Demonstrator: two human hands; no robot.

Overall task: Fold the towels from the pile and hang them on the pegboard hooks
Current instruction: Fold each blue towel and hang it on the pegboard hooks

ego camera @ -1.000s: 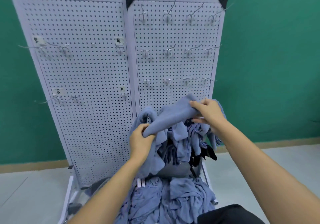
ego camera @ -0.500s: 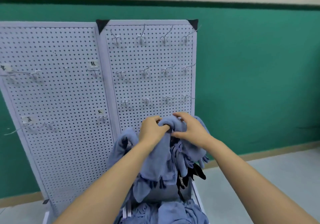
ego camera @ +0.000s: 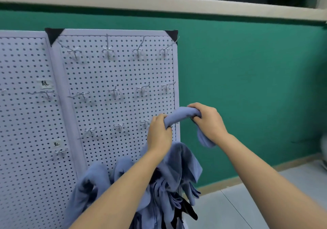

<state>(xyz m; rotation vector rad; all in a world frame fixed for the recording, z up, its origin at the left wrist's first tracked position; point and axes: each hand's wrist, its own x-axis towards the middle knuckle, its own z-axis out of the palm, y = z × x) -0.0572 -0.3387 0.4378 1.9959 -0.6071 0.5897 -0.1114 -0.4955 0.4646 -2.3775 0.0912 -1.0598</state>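
Note:
I hold a blue-grey towel (ego camera: 178, 116) bunched into a short roll in front of the lower right corner of the white pegboard (ego camera: 109, 73). My left hand (ego camera: 158, 134) grips its left end and my right hand (ego camera: 208, 120) grips its right end; the two hands are a hand's width apart. A loose end of the towel hangs below my right hand. Below my arms lies the pile of blue-grey towels (ego camera: 169, 184), partly hidden by my left forearm. Bare metal hooks (ego camera: 141, 89) stand in rows on the right panel.
A second pegboard panel (ego camera: 23, 122) with paper labels and a few hooks joins on the left. Behind is a green wall (ego camera: 247, 87) with a wooden skirting, and grey floor (ego camera: 230, 209) at the lower right. Something black (ego camera: 187, 211) hangs among the towels.
The towel has risen from the pile toward the board's right edge. My hands, close together half a second ago, have spread apart along it. The view has tilted up and come closer.

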